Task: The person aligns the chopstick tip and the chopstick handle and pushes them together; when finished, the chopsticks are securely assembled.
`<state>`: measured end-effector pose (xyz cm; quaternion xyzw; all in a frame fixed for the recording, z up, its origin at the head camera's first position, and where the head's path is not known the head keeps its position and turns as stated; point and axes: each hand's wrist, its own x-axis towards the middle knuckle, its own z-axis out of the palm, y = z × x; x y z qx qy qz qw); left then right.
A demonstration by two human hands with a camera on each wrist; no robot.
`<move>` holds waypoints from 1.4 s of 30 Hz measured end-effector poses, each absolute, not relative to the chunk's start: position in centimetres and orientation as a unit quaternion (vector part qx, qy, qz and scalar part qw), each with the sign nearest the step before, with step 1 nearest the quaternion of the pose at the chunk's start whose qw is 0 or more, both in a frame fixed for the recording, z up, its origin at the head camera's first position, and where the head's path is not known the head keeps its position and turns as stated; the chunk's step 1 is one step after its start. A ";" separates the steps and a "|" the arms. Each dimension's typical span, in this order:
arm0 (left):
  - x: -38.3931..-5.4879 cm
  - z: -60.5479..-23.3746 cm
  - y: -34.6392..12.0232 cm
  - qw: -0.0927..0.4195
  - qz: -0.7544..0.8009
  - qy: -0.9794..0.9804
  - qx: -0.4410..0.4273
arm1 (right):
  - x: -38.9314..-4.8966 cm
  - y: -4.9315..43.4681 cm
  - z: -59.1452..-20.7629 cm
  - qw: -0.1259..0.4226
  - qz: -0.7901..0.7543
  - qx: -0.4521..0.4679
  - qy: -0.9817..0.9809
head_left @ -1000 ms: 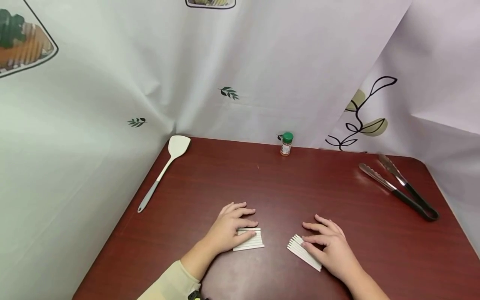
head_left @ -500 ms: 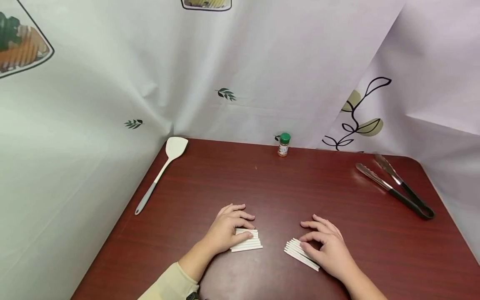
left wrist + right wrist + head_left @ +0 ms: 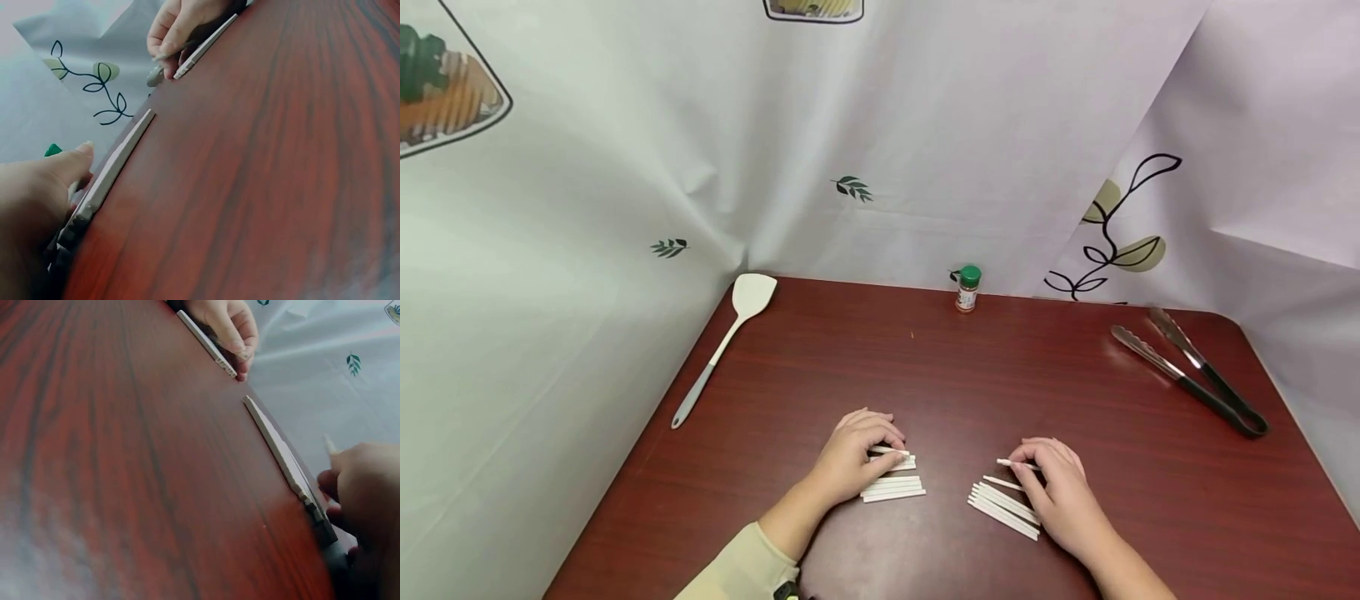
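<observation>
Short thin white sticks lie in two flat groups on the dark red table (image 3: 925,383). My left hand (image 3: 845,460) bends over the left group (image 3: 893,492), thumb and fingers pinching a white stick (image 3: 904,452) at its far side. At the right group (image 3: 1000,510), my right hand (image 3: 1060,492) pinches another white stick (image 3: 1003,462) between thumb and fingers; its tip points left, raised above the table in the right wrist view. One loose stick (image 3: 997,481) lies between that hand and the group. Palms and fingers hide parts of both groups.
A white spatula (image 3: 730,337) with a grey handle lies along the left edge. A green-capped spice jar (image 3: 967,292) stands at the back edge. Metal tongs (image 3: 1195,371) with black handles lie spread at the right. A pale printed sheet (image 3: 925,125) hangs behind the table.
Both hands have gone from resting over the sticks to pinching one each. The right hand's stick has come away from its group, and a gap has opened within the left group.
</observation>
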<state>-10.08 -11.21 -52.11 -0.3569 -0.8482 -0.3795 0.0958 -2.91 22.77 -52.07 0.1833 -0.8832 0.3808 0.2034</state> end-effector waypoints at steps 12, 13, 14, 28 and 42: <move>-8.9 -51.5 -9.7 0.228 -0.360 -0.793 -0.435 | -3.4 22.8 -51.9 0.290 0.417 0.232 -0.830; -8.7 -51.4 -9.6 0.229 -0.362 -0.787 -0.443 | -3.4 22.7 -51.8 0.303 0.418 0.245 -0.821; -8.6 -51.3 -9.5 0.232 -0.364 -0.781 -0.452 | -3.5 22.5 -51.8 0.315 0.419 0.257 -0.812; -5.1 -51.0 -6.5 0.254 -0.360 -0.736 -0.514 | -3.1 19.8 -49.2 0.274 0.482 0.478 -0.681; -4.6 -51.7 -6.1 0.214 -0.389 -0.718 -0.536 | -2.0 18.6 -50.2 0.270 0.437 0.478 -0.713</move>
